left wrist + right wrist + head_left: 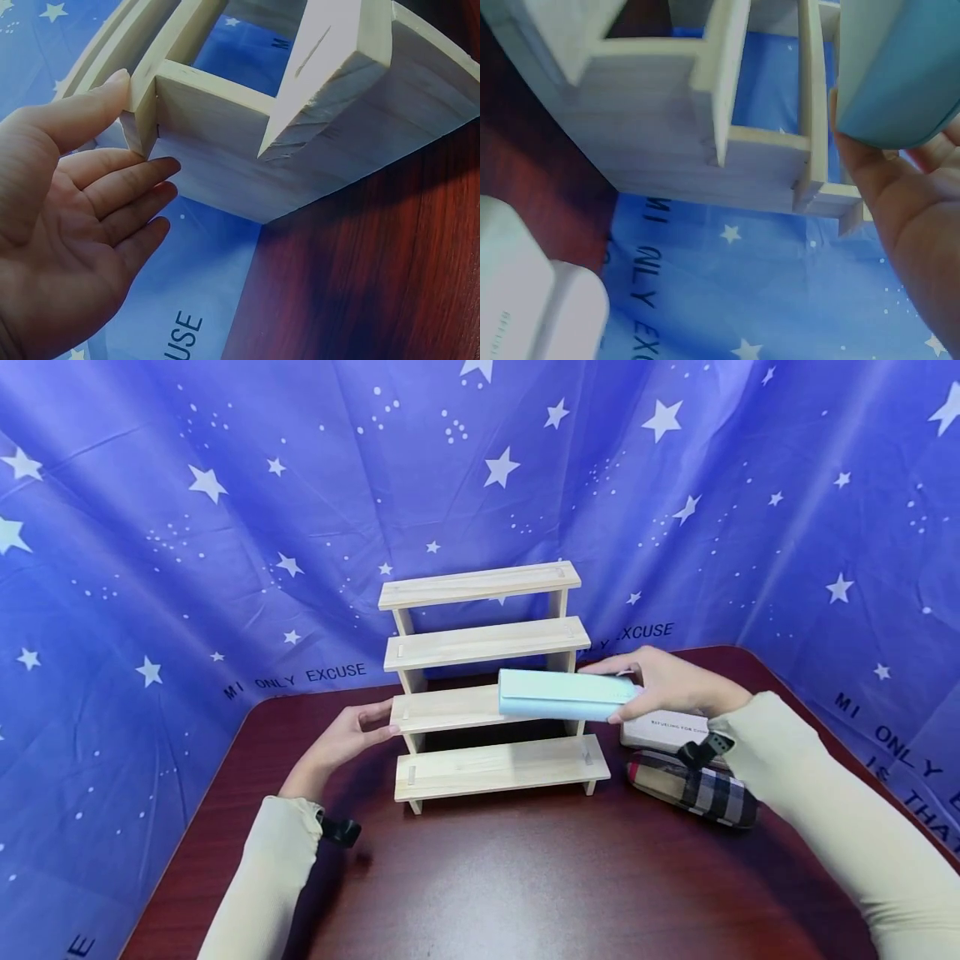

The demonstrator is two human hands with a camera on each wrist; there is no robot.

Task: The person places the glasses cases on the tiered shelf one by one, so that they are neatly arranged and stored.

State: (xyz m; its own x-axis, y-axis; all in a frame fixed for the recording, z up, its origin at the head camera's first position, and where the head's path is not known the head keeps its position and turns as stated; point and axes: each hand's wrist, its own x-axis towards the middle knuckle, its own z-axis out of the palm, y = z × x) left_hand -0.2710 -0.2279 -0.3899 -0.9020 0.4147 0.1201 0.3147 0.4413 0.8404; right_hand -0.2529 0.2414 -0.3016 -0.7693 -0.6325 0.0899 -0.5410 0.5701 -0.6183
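Note:
A pale wooden four-tier shelf (487, 644) stands on the dark red table. My left hand (339, 742) pinches the left end of its second tier from the bottom. In the left wrist view the thumb (97, 112) lies against the board end, with the index finger under it and the other fingers extended. My right hand (667, 683) grips the right end of a light blue glasses case (562, 695), held lengthwise in front of that same tier. The right wrist view shows the case (900, 67) only in part, fingers along its underside.
Right of the shelf, beneath my right forearm, lie a white case (660, 728) with small print and a black, white and tan plaid case (693, 789). A blue star-printed cloth (300, 510) hangs behind and around the table (480, 877).

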